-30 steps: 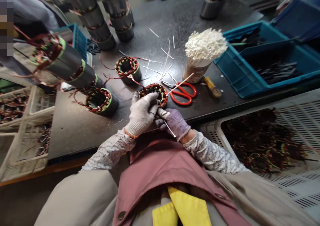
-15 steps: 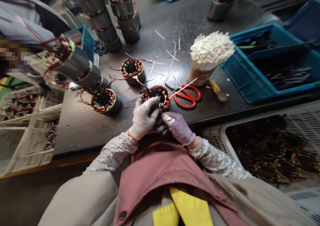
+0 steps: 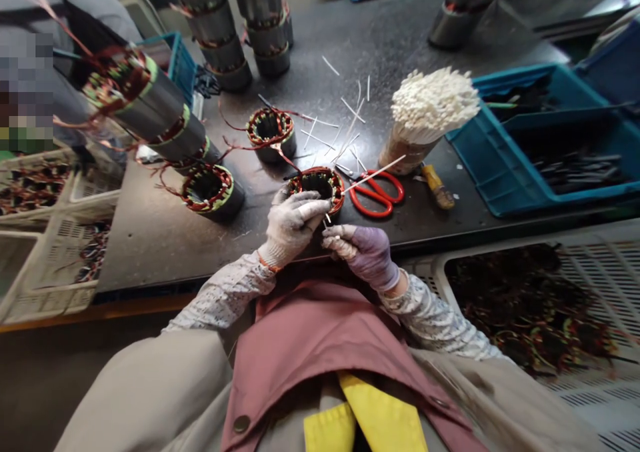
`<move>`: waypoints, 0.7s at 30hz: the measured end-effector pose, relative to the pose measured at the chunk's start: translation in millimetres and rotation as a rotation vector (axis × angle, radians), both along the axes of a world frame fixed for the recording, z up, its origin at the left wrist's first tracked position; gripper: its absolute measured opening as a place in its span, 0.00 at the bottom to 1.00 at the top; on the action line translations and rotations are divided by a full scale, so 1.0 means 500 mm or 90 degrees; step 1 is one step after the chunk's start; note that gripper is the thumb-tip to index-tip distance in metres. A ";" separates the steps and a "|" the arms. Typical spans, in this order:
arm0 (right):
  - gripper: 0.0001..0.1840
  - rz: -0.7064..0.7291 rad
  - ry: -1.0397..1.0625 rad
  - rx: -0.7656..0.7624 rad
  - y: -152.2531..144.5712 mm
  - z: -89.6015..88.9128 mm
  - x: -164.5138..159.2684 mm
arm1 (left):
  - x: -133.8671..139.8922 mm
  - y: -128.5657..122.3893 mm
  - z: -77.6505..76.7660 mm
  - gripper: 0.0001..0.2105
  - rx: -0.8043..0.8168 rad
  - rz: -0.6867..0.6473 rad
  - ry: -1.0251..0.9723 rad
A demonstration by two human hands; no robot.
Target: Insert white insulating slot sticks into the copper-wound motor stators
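Note:
A motor stator (image 3: 339, 189) with copper windings stands near the table's front edge. My left hand (image 3: 291, 224), in a white knit glove, is closed on its near left side, fingers lying over the rim. Just right of it my right hand (image 3: 367, 253), in a purple glove with pale fingertips, is pinched around a thin white strand by the stator's near rim. The strand's far end is too small to follow. One long white stick (image 3: 377, 173) leans out from the stator's right rim, crossing red-handled scissors (image 3: 373, 203). Behind stands a second stator (image 3: 273, 147), its copper leads reaching toward the first.
A bundle of white sticks (image 3: 433, 102), a yellow-handled tool (image 3: 439, 189) and a blue bin (image 3: 500, 192) lie to the right. Stacked stators (image 3: 155, 115) lean at left, near another person's sleeve. Loose white strips (image 3: 353, 110) are scattered behind. A crate (image 3: 595, 252) of stators sits lower right.
My right hand has drawn slightly away from my left, and a short white end now shows between them. My left fingers have straightened over the rim. The view has shifted a little.

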State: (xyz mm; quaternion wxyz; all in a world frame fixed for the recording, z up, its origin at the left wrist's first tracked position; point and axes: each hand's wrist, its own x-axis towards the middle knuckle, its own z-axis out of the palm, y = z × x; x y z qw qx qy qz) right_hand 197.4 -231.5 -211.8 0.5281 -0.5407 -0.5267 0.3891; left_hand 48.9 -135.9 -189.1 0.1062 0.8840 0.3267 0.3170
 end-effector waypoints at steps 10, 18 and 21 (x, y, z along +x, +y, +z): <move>0.19 -0.011 -0.060 -0.085 0.039 0.044 0.004 | -0.005 0.012 -0.010 0.12 0.044 -0.048 0.038; 0.19 0.000 -0.029 -0.115 0.038 0.052 0.002 | -0.008 0.019 -0.025 0.12 0.057 -0.077 0.004; 0.20 -0.007 -0.074 -0.099 0.055 0.040 0.009 | -0.010 0.021 -0.027 0.12 0.054 -0.089 0.001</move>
